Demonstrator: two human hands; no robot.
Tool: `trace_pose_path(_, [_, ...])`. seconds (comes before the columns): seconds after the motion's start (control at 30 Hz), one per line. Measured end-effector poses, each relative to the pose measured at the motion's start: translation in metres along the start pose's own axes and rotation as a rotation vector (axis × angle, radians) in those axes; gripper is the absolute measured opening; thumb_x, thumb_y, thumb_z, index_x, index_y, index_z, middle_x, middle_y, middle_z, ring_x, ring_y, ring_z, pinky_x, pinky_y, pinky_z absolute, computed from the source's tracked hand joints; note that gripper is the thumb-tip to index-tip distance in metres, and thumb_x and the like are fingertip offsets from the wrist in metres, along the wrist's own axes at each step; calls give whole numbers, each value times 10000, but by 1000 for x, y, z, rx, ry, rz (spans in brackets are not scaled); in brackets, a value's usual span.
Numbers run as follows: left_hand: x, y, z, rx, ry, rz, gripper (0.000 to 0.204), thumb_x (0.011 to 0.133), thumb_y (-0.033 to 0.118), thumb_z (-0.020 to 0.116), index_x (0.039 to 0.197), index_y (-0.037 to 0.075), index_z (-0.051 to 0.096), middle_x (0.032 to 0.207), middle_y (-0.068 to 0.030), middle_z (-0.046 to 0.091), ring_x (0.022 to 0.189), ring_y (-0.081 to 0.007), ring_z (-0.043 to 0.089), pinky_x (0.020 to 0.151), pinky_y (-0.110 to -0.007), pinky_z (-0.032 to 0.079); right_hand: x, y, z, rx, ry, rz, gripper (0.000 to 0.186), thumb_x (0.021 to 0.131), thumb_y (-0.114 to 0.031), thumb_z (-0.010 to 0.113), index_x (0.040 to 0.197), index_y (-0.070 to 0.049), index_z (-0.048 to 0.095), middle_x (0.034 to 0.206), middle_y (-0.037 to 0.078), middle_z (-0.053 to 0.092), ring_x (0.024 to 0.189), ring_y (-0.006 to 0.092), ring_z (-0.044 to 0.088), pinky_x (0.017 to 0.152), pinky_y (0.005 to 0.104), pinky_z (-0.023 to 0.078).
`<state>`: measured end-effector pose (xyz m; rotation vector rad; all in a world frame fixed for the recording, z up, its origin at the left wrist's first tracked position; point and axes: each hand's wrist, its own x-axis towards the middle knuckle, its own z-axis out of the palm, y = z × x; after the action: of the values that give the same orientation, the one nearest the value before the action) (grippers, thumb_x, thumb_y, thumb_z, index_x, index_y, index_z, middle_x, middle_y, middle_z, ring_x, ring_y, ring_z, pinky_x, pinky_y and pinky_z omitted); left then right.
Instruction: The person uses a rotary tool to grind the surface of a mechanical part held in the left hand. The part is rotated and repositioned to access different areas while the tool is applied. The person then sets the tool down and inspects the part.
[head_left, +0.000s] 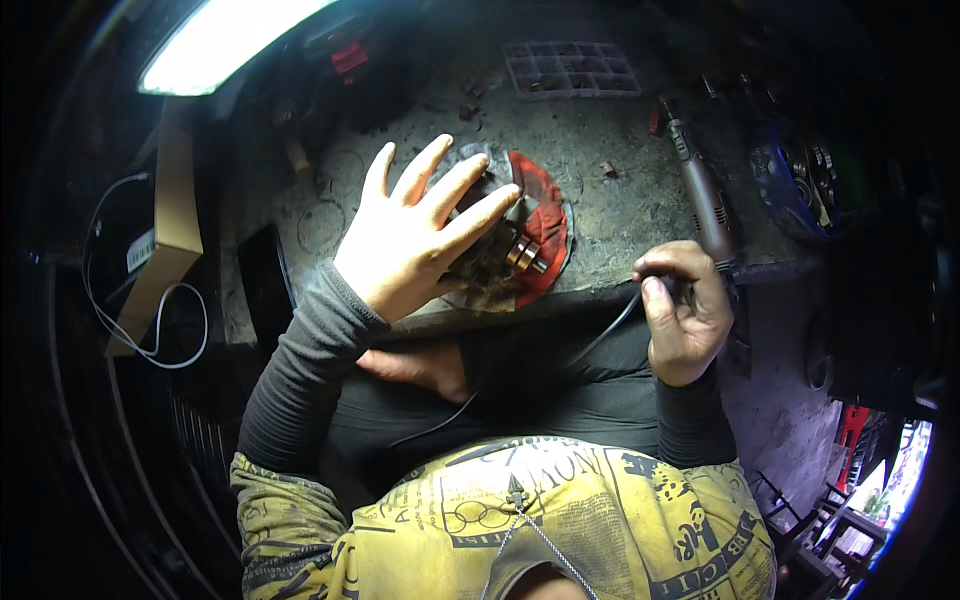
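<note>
My left hand is spread open, palm down, above a round red-and-dark cloth pad near the bench's front edge. On the pad lies a metal part with copper-coloured rings, which looks like a small motor rotor. The hand hides much of it, and whether the palm touches it I cannot tell. Over the front edge to the right, my right hand is closed, with thumb and fingers pinched on a thin black cable. That cable runs down across my lap.
A dark handheld power tool lies beyond my right hand. A clear compartment box sits at the back, and a blue container of metal parts at right. Left are a cardboard box, a white cable and a bright lamp.
</note>
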<state>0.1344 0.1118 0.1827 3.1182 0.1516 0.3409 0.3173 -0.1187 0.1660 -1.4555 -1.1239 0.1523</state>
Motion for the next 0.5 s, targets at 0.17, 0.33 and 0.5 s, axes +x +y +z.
trace_pose_path(0.17, [37,-21,-10,87,-156,298,1050,568,382,921,1502,189,483,1521,-228,458,1420,-405,439,1148,-574,361,-7,-8,12,82,-157,-194,248,784,43,675,1026,-4,649,870,126,653,728,259,649,675,360,537])
trace_pose_path(0.33, [65,-27,-19,-71,-350,358,1071,510,347,918,1436,18,495,1293,-209,578,1148,-380,603,977,-443,523,-25,-8,38,289,-327,-338,252,728,-17,736,971,-14,669,841,101,657,705,281,645,616,397,515])
trace_pose_path(0.5, [72,-18,-30,44,-418,435,950,524,361,903,1347,33,558,1260,-214,585,1123,-378,612,828,-431,593,-39,-3,41,352,-366,-382,228,748,-75,726,957,-22,651,806,76,590,708,275,605,617,399,481])
